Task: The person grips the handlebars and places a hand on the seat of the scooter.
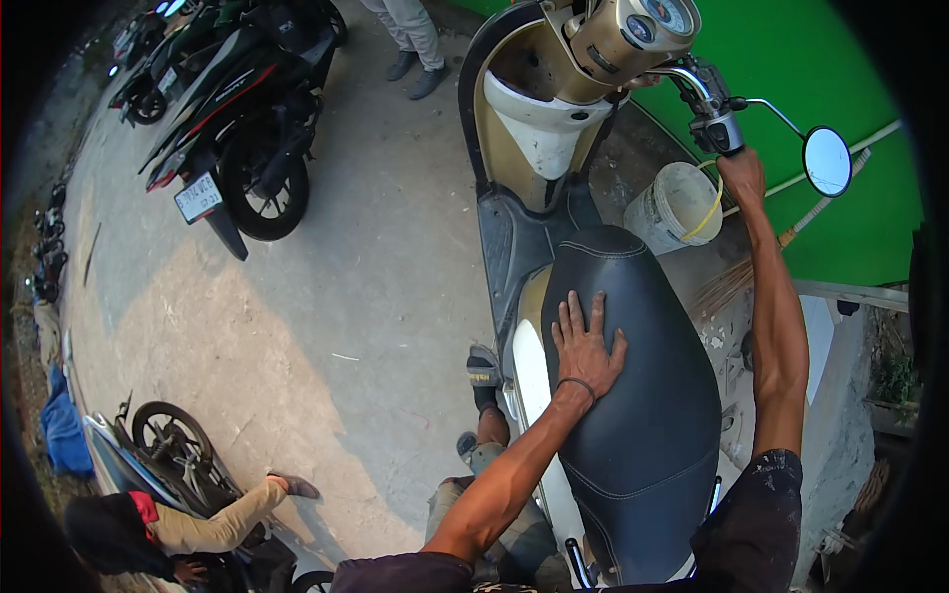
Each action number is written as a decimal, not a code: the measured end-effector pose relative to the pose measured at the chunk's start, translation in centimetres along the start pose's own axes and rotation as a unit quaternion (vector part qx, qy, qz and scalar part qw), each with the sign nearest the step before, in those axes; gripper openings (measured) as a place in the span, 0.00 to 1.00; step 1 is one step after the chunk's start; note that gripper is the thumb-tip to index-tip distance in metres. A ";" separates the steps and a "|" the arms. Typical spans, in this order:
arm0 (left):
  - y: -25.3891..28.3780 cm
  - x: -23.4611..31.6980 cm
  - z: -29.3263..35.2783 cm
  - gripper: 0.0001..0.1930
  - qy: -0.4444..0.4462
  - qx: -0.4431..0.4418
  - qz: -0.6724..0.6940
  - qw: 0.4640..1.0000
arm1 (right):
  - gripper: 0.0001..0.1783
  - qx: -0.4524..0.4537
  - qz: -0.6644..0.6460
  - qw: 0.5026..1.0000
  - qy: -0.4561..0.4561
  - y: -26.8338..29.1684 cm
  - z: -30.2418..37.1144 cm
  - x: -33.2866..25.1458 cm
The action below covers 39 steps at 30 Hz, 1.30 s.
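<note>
A gold and white scooter [532,346] stands beside me on the right, its front end pointing away. My left hand [587,344] lies flat on the front part of its black stitched seat [643,395], fingers spread, a dark band at the wrist. With the right arm stretched forward, my right hand [741,176] is wrapped round the scooter's right handlebar grip, just below the silver switch housing [717,131]. A round mirror [826,161] sticks out to the right of that hand. The gold instrument housing [633,44] is at the top, and the black footboard [514,242] lies ahead of the seat.
A whitish bucket [674,206] with a yellow handle stands right of the scooter, near a broom [727,287] and a green wall [791,69]. Parked motorcycles [262,138] line the upper left. One person [405,35] stands ahead; another [188,524] sits by a motorcycle at lower left.
</note>
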State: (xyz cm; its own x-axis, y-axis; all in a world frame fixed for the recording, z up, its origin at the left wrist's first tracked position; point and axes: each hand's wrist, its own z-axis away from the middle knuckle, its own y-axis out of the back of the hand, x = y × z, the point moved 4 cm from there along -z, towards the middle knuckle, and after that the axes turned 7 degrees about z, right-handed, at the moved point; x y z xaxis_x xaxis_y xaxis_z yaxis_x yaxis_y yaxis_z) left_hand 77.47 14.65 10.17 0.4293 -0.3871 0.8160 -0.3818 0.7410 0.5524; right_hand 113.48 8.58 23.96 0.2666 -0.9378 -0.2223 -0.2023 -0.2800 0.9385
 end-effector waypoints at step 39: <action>-0.1 -1.2 -0.9 0.40 0.048 -0.025 -0.032 0.998 | 0.36 -0.271 -0.249 0.930 0.015 -2.0 -0.7 0.1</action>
State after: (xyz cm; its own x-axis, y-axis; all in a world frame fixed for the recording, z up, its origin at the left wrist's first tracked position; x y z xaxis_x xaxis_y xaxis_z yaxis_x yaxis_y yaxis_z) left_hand 77.68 15.54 9.04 0.5297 -0.3820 0.7573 -0.3107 0.7434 0.5923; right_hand 114.62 9.21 22.26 0.2280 -0.7109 -0.6653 0.4560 -0.5257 0.7181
